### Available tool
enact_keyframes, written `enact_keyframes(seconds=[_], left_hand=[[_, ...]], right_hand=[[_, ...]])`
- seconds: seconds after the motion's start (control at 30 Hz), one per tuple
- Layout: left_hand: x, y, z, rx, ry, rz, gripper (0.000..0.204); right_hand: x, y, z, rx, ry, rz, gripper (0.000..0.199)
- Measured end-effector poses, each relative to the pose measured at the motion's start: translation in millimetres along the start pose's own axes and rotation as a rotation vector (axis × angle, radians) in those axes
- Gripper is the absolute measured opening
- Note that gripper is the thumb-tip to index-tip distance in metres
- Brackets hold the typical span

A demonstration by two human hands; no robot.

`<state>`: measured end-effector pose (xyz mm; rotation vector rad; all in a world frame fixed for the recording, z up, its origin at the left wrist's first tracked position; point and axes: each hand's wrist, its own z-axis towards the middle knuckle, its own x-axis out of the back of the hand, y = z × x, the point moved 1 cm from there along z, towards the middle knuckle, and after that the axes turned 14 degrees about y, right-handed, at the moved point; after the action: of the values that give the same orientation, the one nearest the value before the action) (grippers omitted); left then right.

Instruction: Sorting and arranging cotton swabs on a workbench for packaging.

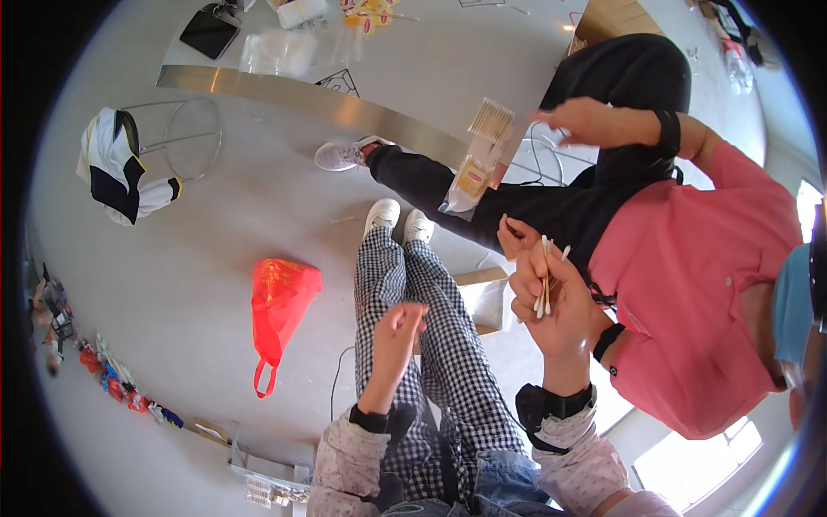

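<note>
R hand (551,302) holds cotton swabs (544,280) | L hand (398,332) empty, fingers loose | swabs light, thin, bendy – pinch mid-stick

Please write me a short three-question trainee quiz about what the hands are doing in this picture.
1. True or false: the person's right hand holds a small bunch of cotton swabs.
2. What does the person's left hand hold?
A. a red bag
B. nothing that shows
C. a phone
3. Fill in: the co-worker in the pink top holds up a clear packet of swabs above the ______ floor.

Key: 1 true; 2 B; 3 grey. The left hand is raised over the checked trousers, with its fingers loosely curled. The red bag lies on the floor apart from both hands.
</note>
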<state>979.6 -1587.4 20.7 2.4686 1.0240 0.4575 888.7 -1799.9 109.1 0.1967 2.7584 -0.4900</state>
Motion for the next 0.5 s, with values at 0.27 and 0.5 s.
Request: enact_keyframes(seconds=[0.27, 0.5], left_hand=[[63, -111, -51, 0.079, -0.168, 0.426, 0.028], [115, -157, -41, 0.092, -0.235, 0.583, 0.036]], right_hand=[[-10, 31, 12, 0.044, -0.138, 0.038, 0.018], [-32, 69, -15, 0.050, -0.214, -0.153, 0.019]])
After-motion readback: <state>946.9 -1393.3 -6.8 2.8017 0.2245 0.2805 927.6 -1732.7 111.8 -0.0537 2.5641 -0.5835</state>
